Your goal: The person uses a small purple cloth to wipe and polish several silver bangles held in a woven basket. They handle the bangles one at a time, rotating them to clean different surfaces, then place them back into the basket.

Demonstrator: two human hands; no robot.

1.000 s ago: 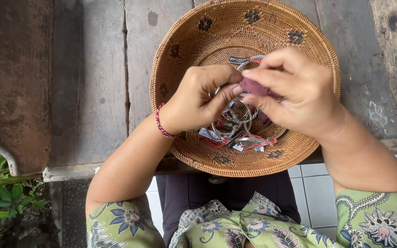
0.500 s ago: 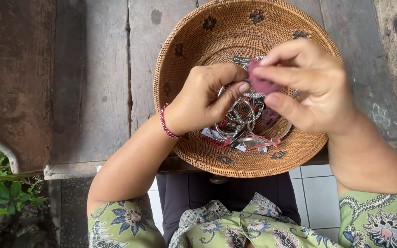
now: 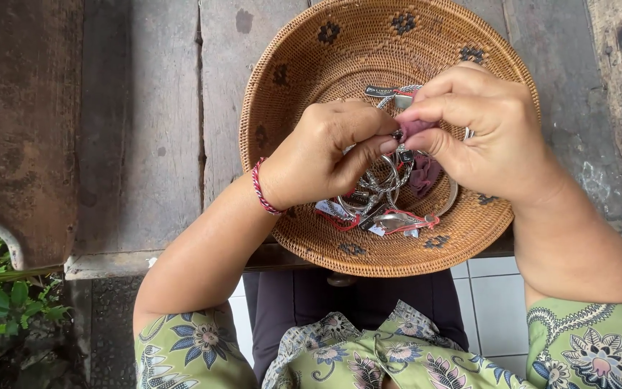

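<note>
- A person is sitting at a worn wooden table (image 3: pixel 145 144), leaning over a round woven basket (image 3: pixel 304 65) at its near edge.
- The left hand (image 3: pixel 322 155) is pinching closed on a cluster of metal rings (image 3: pixel 376 180), thumb and forefinger meeting at its top.
- The right hand (image 3: pixel 487 133) is gripping a small mauve cloth (image 3: pixel 417 130), pressing it against the rings.
- Both hands are hovering over the basket's middle.
- Red-corded tags (image 3: pixel 397 222) are lying in the basket below the hands.
- The rubbing appears to be midway; how many rings are done, I cannot tell.
- Green leaves (image 3: pixel 1 302) are showing at near left.
</note>
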